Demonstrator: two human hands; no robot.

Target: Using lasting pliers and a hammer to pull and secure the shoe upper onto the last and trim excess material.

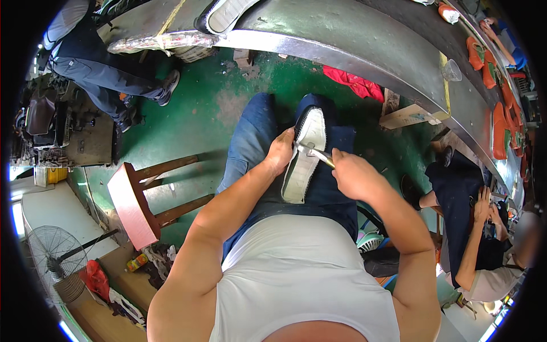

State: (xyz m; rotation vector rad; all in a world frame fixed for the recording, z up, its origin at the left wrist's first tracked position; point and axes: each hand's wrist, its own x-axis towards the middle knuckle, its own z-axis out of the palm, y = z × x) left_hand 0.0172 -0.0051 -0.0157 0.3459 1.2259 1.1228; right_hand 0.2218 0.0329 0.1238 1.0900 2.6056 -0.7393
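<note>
A shoe (308,176) lies sole-up along my lap, its long bottom pale white and its edge dark and ragged. My left hand (280,151) is closed on the shoe's left edge, near the middle. My right hand (355,174) grips the handle of a silver metal hand tool with a hammer-like head (307,150). That head rests on or just over the middle of the shoe's bottom; I cannot tell whether it touches. The tool's exact kind is too small to make out.
A curved metal bench (342,48) crosses ahead, with another sole-up shoe (225,15) on it. Orange shoes (499,131) line the far right. A wooden stool (132,205) stands left, near a fan (54,259). Co-workers are at the upper left and right.
</note>
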